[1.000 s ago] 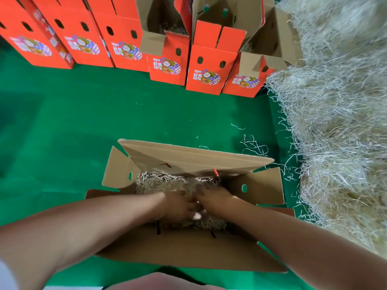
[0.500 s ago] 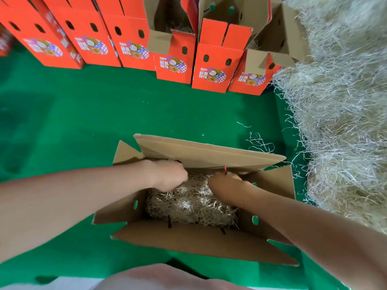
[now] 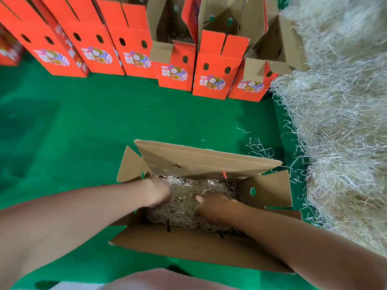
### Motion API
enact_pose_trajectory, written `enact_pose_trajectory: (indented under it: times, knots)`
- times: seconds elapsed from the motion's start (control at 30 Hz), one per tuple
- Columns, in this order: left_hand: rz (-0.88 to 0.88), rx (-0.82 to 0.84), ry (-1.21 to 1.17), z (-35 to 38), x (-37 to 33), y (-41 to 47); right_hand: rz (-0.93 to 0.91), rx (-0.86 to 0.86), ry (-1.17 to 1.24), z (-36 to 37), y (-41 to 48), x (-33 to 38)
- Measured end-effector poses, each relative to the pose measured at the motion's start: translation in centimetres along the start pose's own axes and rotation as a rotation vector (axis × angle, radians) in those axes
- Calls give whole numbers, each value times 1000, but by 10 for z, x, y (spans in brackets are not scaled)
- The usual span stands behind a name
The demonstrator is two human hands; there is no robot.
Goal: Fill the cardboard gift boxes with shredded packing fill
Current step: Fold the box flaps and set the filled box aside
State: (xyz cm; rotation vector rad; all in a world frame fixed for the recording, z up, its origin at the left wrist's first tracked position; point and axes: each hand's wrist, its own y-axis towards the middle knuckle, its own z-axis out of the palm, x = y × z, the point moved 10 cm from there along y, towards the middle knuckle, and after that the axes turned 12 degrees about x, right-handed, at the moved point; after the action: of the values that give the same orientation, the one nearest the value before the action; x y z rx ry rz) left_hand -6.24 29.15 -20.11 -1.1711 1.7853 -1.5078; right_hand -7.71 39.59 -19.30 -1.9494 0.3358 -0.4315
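Scanning from the left, I see the row of orange gift boxes standing along the top of the frame on the green surface; the ones toward the right have flaps up.

Lower centre sits the open box, brown flaps folded outward, its long axis running left to right across the frame and dipping a little toward the right.

My left hand is inside it at the left end, against the fill. It is smeared by motion, so I cannot tell whether those fingers are spread or bunched; they seem to point down into the strands.

The fill lies as one wad along the box's length, between the two hands and touching both.

My right hand rests on the wad right of its centre, thumb stuck out toward the upper left. The other fingers are sunk in the strands, so their set is hidden from me.

At the far right rises the loose pile, well apart from the left hand and nearer the right.

I judge the next move to be pressing the wad flat along that axis, toward the right end.
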Motion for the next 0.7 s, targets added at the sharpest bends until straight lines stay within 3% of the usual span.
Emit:
enact_pose_trajectory:
  times: [0.07, 0.1, 0.17, 0.23, 0.33, 0.4, 0.5, 0.57, 0.6, 0.7]
  knots:
    - [115, -248, -137, -29, -9, -13, -29, -161, -116, -18, -4, 11]
    - [163, -241, -128, -30, -16, -16, -37, -199, -147, -21, -3, 13]
    - [164, 19, 69, 1, -31, -1, -32, -184, -183, -16, 3, 11]
    - [79, 273, 274, 36, -27, 13, -3, -51, -232, 3, 12, 3]
    - [-12, 321, 310, 47, -8, 16, 41, 57, -247, 22, 14, -12]
    - [-5, 115, 145, 26, -7, 14, 15, 27, -223, 19, 5, -10]
    - [58, -303, -217, -19, -4, -5, 1, -167, -174, -6, -12, -1]
    - [71, -426, -225, -31, -6, -12, 86, -211, -88, -11, -18, -11]
    - [55, -379, -148, -28, -9, -9, 142, -184, -68, -8, -18, -20]
    - [-106, -18, -75, 10, 6, 10, 227, 1, -91, 16, -14, -43]
